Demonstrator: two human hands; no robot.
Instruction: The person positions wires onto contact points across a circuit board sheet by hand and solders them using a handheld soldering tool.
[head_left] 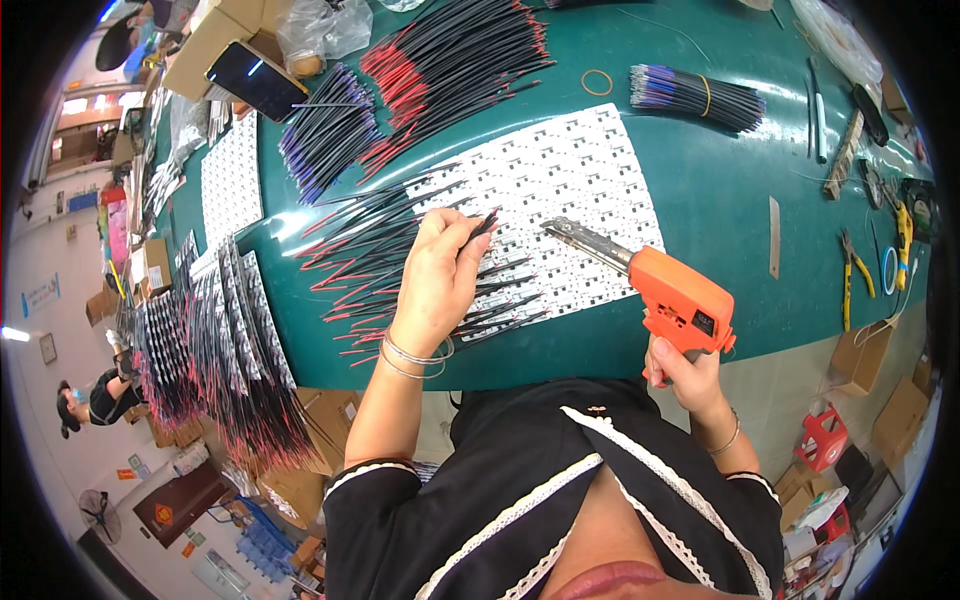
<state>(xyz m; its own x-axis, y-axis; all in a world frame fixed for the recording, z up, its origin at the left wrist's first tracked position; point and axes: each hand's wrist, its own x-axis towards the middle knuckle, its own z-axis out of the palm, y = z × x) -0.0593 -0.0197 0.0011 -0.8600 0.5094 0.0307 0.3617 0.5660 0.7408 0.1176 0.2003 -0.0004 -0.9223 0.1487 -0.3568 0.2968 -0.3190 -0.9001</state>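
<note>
My left hand (437, 275) is closed in a pinch on a short black wire (485, 222), held just above a white circuit-board panel (590, 170). Around the handle of an orange soldering gun (685, 300) my right hand (690, 380) is wrapped. The gun's metal nose points left over the panel, a short gap away from the wire. Rows of black wires with red ends (350, 270) fan out leftward from the panel's left part. My left hand and forearm hide some of them.
Loose wire piles, black-red (450, 70) and black-purple (330, 135), lie at the back beside a phone (257, 80). A banded wire bundle (700, 97) lies back right. Pliers (852, 278) and a metal strip (774, 237) are at right. Wired panels (225, 350) overhang the left edge. Another person (105, 400) is far left.
</note>
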